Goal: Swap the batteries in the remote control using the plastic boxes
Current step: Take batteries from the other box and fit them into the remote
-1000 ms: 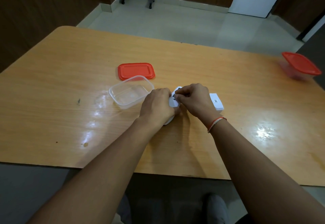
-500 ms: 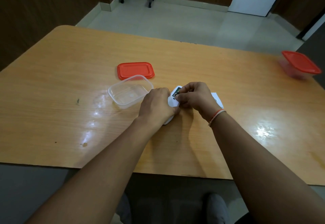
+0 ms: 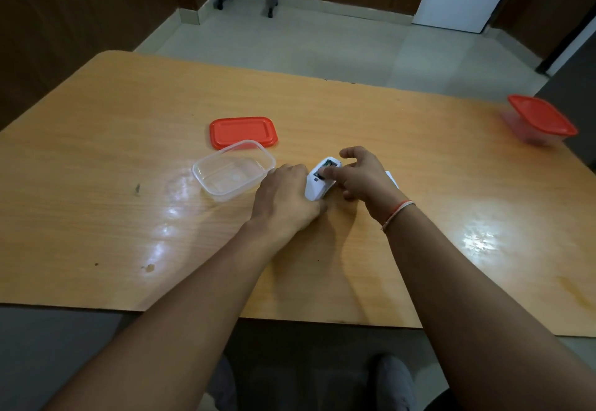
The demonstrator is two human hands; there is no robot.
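Note:
A white remote control (image 3: pixel 317 185) lies back-up on the wooden table (image 3: pixel 387 126), its battery compartment uncovered at the far end. My left hand (image 3: pixel 285 199) grips its near end. My right hand (image 3: pixel 362 175) rests beside it with fingers spread, and one fingertip presses into the open compartment. The white battery cover (image 3: pixel 392 176) peeks out from behind my right hand. To the left of the remote stands a clear plastic box (image 3: pixel 233 168) without a lid, with nothing visible inside. Its red lid (image 3: pixel 243 131) lies flat just behind it.
A second plastic box with a red lid on it (image 3: pixel 540 120) stands at the far right edge of the table. Tiled floor and a chair's wheeled legs (image 3: pixel 248 1) lie beyond the far edge. My shoes show under the near edge.
My right hand has opened from a closed pinch over the remote; its fingers now spread, with one finger in the compartment. My left hand keeps its hold.

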